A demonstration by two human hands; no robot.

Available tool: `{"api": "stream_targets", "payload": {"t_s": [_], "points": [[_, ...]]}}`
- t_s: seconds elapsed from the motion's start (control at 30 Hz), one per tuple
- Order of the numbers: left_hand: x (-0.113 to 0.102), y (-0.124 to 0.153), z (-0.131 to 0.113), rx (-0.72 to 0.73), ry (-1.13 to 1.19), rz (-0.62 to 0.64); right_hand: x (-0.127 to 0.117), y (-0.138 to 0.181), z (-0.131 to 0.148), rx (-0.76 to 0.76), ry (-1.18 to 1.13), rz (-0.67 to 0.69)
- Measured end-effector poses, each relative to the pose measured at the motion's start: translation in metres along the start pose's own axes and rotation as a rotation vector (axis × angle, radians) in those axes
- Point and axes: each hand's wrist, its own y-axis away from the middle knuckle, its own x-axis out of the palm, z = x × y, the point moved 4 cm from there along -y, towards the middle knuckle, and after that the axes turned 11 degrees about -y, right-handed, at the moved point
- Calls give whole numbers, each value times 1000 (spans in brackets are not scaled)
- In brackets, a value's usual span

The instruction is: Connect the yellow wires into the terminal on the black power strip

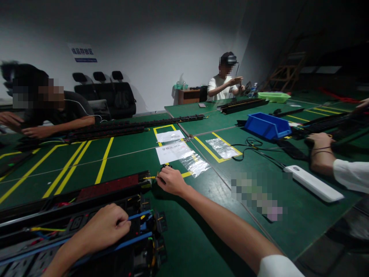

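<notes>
My right hand [171, 181] pinches the end of a short yellow wire [149, 177] that sticks out from the end of a long black housing [115, 181] with a dark red panel. To the lower left, my left hand [108, 225] rests, fingers curled, on several black strip housings [77, 221] lying side by side, with sockets along them. No object shows in its fingers; their undersides are hidden. Blue strips [135, 240] run along these housings. Small terminals and coloured wires show at their right ends.
On the green table [190, 227] lie paper sheets [173, 152], plastic bags [196, 163], a blue bin [268, 125], a white power strip [314, 184] and black cables. A co-worker's arm [323, 154] reaches in from the right. Two people [221, 84] work across the table.
</notes>
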Motion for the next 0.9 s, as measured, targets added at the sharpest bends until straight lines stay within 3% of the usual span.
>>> {"api": "stream_targets", "payload": {"t_s": [0.53, 0.9], "points": [[1, 1, 1, -2, -23, -2, 2, 0, -4, 35, -15, -32], [-4, 2, -3, -3, -21, 7, 3, 2, 1, -132, 24, -147]]}}
